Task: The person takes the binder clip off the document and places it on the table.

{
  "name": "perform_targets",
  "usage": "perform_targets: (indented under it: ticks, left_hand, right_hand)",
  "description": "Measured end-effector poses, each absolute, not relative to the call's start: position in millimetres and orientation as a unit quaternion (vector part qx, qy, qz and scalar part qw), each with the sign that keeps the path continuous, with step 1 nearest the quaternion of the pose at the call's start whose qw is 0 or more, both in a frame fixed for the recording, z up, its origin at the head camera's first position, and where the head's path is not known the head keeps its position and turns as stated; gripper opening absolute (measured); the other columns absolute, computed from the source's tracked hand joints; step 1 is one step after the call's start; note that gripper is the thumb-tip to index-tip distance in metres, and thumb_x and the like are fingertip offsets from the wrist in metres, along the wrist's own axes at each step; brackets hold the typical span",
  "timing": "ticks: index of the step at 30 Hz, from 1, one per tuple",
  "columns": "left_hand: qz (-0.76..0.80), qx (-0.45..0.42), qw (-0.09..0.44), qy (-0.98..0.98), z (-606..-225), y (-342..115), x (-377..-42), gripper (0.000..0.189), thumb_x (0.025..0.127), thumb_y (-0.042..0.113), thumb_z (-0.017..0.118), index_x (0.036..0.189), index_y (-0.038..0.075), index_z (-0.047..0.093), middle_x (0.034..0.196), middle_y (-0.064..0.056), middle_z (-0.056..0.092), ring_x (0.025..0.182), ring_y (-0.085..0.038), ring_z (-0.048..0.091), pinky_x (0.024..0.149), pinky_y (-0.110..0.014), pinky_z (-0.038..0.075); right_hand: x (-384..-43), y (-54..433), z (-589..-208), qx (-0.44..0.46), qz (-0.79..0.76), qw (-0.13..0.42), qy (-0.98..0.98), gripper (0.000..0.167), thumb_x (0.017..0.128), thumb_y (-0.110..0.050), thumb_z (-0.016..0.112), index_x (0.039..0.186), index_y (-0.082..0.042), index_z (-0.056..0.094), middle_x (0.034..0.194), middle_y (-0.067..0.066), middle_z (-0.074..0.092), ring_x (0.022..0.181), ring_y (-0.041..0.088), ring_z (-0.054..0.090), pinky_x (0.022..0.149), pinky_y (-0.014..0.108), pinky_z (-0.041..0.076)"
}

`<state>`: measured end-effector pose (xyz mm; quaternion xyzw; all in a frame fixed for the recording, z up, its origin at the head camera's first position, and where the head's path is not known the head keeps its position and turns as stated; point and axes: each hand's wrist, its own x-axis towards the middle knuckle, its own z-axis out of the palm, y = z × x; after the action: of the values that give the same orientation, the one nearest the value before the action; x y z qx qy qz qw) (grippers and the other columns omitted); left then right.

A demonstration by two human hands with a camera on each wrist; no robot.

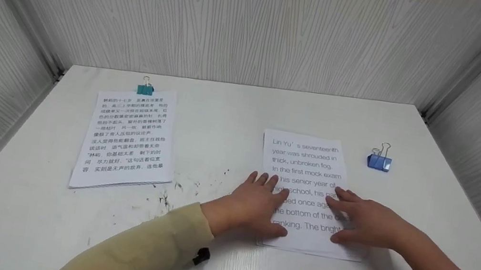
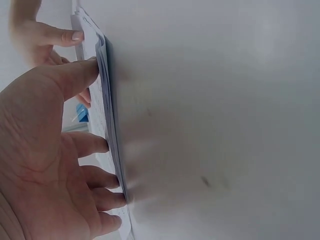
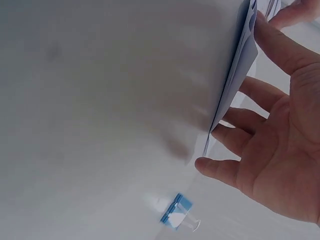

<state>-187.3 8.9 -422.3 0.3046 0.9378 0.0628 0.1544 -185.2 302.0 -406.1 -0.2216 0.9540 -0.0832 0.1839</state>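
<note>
A stack of papers printed with English text (image 1: pixel 307 156) lies on the right half of the table. My left hand (image 1: pixel 256 204) touches its left side, fingers spread and fairly straight. From the other side, my right hand (image 1: pixel 371 222) touches the right edge with extended fingers and thumb. In the left wrist view the stack's layered edge (image 2: pixel 111 110) meets the fingertips. The right wrist view shows the sheets (image 3: pixel 235 80) slightly fanned apart near the right thumb. A blue binder clip (image 1: pixel 379 162) stands on the table beyond the right hand, touched by neither hand.
On the left lies another paper stack with Chinese text (image 1: pixel 127 146), a teal binder clip (image 1: pixel 145 89) at its top edge. Dark specks mark the white table (image 1: pixel 225 108) between the stacks. Wood-patterned panels (image 1: pixel 257 26) enclose the back and sides.
</note>
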Motion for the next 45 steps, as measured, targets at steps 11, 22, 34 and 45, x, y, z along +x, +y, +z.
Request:
perform_targets:
  ticks: [11,22,34,45]
  left_hand:
    - [0.035,0.306,0.144,0.94,-424.5,45.9,-198.3,0.092,0.096,0.069,0.06,0.168,0.021,0.033,0.173,-0.019,0.026,0.16,-0.039,0.023,0.13,-0.052,0.012]
    - [0.04,0.305,0.144,0.941,-425.2,57.3,-198.9,0.091,0.096,0.07,0.058,0.169,0.022,0.032,0.174,-0.015,0.025,0.161,-0.035,0.021,0.13,-0.051,0.011]
    - [0.075,0.308,0.092,0.944,-420.9,10.8,-188.1,0.09,0.098,0.068,0.059,0.167,0.015,0.037,0.169,-0.02,0.035,0.158,-0.037,0.03,0.13,-0.055,0.013]
    - [0.118,0.244,0.048,0.961,-402.2,-99.8,-184.7,0.09,0.1,0.068,0.055,0.165,0.009,0.038,0.17,-0.02,0.033,0.158,-0.037,0.03,0.13,-0.053,0.014]
  right_hand:
    - [-194.3,336.6,-406.2,-0.216,-0.088,0.189,0.954,0.088,0.086,-0.045,0.085,0.161,-0.015,0.049,0.17,0.02,0.032,0.145,0.053,0.043,0.105,0.064,0.047]
    - [-194.9,347.5,-405.9,-0.202,-0.104,0.195,0.954,0.088,0.085,-0.044,0.087,0.16,-0.016,0.05,0.171,0.02,0.031,0.15,0.051,0.037,0.108,0.064,0.046]
    - [-194.2,347.3,-398.4,-0.214,-0.16,0.109,0.958,0.093,0.087,-0.043,0.088,0.165,-0.022,0.042,0.173,0.013,0.031,0.151,0.048,0.038,0.11,0.066,0.044]
    - [-207.0,285.4,-379.4,-0.25,-0.138,0.015,0.958,0.084,0.1,-0.05,0.072,0.17,-0.028,0.03,0.173,0.008,0.031,0.151,0.047,0.039,0.113,0.068,0.041]
